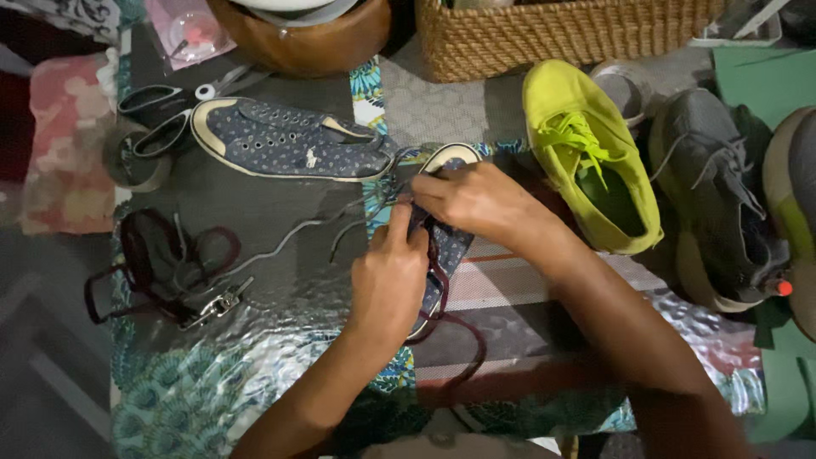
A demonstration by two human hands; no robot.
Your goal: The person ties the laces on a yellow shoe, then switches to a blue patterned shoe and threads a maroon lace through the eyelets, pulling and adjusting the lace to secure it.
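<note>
**Both hands closed on a blue patterned shoe at the middle of the bench**

A blue patterned shoe (444, 242) with a pale toe cap is held between the two hands, toe pointing away from the person. The left hand (388, 276) is laid over the near half of the shoe, its fingers curled and its thumb and forefinger pinched together at the lacing area. The right hand (476, 200) is set just beyond it, over the far half, with fingers bent and pressed together on the same spot; exactly what is nipped between the fingertips cannot be told. A dark maroon lace (459, 327) is seen trailing from under the left hand and looping towards the person.

Beyond and to the left of the left hand, the matching blue shoe (289, 140) is laid on its side, with a grey lace (289, 238) running loose from it across the bench (280, 289). Further left of that hand, a tangle of maroon cord (157, 263) with a small metal clip is found, and scissors (183, 102) lie past the matching shoe. Just to the right of the right hand, a yellow-green shoe (586, 153) is placed, and grey shoes (722, 195) are set beyond it. A woven basket (561, 34) and a wooden bowl (306, 42) stand well beyond both hands.
</note>
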